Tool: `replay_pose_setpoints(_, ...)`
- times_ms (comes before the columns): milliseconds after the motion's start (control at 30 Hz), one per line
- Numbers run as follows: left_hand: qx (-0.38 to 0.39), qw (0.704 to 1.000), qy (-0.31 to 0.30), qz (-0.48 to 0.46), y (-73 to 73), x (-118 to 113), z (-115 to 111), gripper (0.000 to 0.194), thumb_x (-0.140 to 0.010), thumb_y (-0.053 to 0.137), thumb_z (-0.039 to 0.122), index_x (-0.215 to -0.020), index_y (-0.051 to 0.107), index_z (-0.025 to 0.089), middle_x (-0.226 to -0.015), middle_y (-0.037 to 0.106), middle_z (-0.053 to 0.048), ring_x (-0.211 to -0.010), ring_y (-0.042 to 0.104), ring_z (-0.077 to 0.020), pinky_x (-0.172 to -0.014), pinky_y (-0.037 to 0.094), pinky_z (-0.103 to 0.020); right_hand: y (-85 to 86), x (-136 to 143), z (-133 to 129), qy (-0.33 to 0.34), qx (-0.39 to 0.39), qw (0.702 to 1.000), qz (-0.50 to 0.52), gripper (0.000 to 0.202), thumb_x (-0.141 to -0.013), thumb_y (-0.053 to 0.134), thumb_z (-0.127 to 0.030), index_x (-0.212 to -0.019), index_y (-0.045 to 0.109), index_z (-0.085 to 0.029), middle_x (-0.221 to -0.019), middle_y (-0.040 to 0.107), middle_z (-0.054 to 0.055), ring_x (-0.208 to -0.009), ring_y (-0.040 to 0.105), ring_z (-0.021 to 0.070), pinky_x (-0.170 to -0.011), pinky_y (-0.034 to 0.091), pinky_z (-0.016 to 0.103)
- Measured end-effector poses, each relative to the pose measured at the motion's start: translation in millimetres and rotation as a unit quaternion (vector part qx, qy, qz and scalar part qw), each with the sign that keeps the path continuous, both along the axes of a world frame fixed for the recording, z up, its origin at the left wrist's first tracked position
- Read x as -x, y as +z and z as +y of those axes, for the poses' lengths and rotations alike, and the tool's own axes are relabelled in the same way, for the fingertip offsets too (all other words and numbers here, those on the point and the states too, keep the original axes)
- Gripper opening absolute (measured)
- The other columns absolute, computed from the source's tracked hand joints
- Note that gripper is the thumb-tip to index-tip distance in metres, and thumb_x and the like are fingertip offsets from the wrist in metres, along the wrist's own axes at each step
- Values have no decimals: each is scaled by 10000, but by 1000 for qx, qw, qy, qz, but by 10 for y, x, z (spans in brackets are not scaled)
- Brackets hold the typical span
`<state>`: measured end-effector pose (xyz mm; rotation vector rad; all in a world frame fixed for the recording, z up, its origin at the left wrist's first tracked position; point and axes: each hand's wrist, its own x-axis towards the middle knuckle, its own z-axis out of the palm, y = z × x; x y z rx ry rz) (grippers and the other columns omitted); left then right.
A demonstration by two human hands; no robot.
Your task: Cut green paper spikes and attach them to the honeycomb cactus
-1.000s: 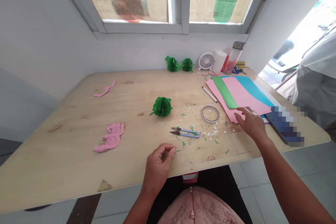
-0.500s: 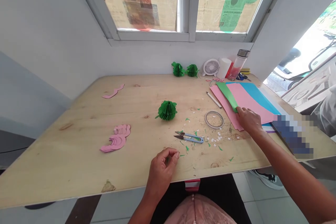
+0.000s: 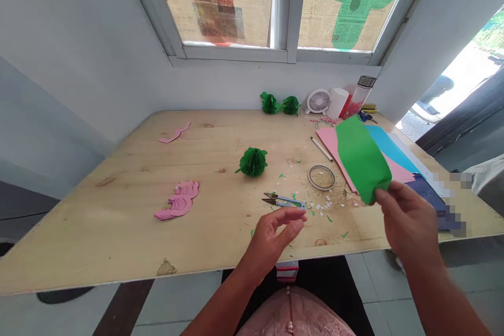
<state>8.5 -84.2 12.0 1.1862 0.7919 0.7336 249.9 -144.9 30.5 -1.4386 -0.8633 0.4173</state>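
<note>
table (image 3: 118,210): scissors (image 3: 281,203) before paper ball (image 3: 253,162) | tape roll (image 3: 322,189) right of paper ball | pen (image 3: 322,149) behind tape roll | paper strip (image 3: 360,155) in right hand (image 3: 411,220) | fan (image 3: 318,101) left of bottle (image 3: 358,98), at back

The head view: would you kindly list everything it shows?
Table: 1, tan, centre
Green sheet: 1, green, raised
Paper sheets: several, pink, blue, white, right
Folded ornaments: 3, green, centre and rear
Cutouts: several, pink, left
Snips: 1, blue, front centre
Scraps: many, white, green, around snips
Ring: 1, grey, centre right
Pen: 1, white, beyond ring
Fan and cylinder: 1 each, white, rear
Bottle: 1, clear, rear
Blurred item: 1, navy, right
Window: 1, grey, behind
Left hand: 1, near snips
Right hand: 1, holding green sheet
</note>
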Motion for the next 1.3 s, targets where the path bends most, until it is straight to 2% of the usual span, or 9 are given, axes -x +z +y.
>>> replay_pose_setpoints(100, 111, 972, -102, -181, 173, -94, -50, 500, -743, 636, 474, -1150, 642, 183, -1154, 656, -136, -1123, 554, -298, -956, 386, -413, 101, 367, -311, 140, 56, 988, 27, 135, -773, 691, -262, -907, 698, -243, -744, 684, 18, -672, 620, 176, -610, 509, 260)
replay_pose_setpoints(167, 163, 948, -98, -254, 260, -87, -80, 473, -740, 640, 480, -1102, 664, 177, -1134, 663, -135, -1071, 583, -295, -908, 431, -405, 134, 508, -438, 221, 73, 972, 41, 86, -802, 662, -284, -858, 706, -234, -726, 670, 25, -664, 601, 172, -601, 494, 253)
replay_pose_setpoints(333, 213, 940, 26, -265, 346, 120, -185, 266, -728, 694, 327, -933, 712, 157, -928, 712, -98, -823, 641, -213, -718, 499, -304, 99, 659, -452, 362, 125, 920, 82, 149, -841, 617, -323, -808, 694, -199, -719, 654, 31, -658, 575, 152, -605, 466, 239)
replay_pose_setpoints(467, 188, 952, 163, -179, 204, 352, -274, 168, -690, 742, 212, -838, 706, 140, -826, 706, -63, -727, 614, -149, -652, 494, -243, -57, 659, -259, 423, 181, 884, 83, 219, -862, 577, -357, -940, 680, -179, -754, 661, 35, -667, 598, 151, -615, 478, 254)
replay_pose_setpoints(633, 175, 906, 358, -140, -114, 530, -238, 232, -591, 806, 201, -775, 679, 138, -768, 688, -13, -636, 592, -120, -534, 494, -222, -321, 586, 130, 294, 210, 918, -164, 244, -881, 510, -344, -1013, 652, -195, -893, 690, 67, -805, 629, 210, -737, 479, 333)
replay_pose_setpoints(833, 259, 861, 386, -207, -231, 530, -113, 225, -580, 789, 129, -752, 644, 145, -747, 706, -10, -638, 639, -141, -582, 541, -265, -430, 778, 610, 281, 233, 763, -533, 178, -857, 524, -199, -1005, 619, -172, -971, 641, 124, -939, 569, 267, -789, 421, 362)
replay_pose_setpoints(1033, 286, 853, 364, -242, -245, 524, -66, 178, -635, 733, 56, -764, 643, 140, -766, 720, -27, -668, 660, -147, -623, 562, -277, -409, 870, 856, 303, 264, 711, -577, 93, -847, 538, -215, -898, 604, -172, -916, 635, 116, -904, 556, 264, -730, 383, 329)
replay_pose_setpoints(1200, 303, 845, 356, -260, -254, 521, -31, 154, -673, 702, 38, -777, 643, 135, -765, 719, -31, -661, 660, -142, -606, 560, -268, -407, 801, 874, 308, 274, 723, -554, 46, -799, 550, -201, -831, 570, -174, -839, 639, 81, -774, 574, 222, -622, 357, 296)
replay_pose_setpoints(1300, 307, 838, 364, -267, -252, 506, -14, 118, -697, 688, 50, -754, 634, 137, -751, 714, -23, -649, 656, -138, -570, 548, -252, -418, 694, 785, 291, 273, 768, -501, 59, -781, 559, -214, -826, 561, -177, -829, 633, 72, -737, 559, 208, -597, 336, 290)
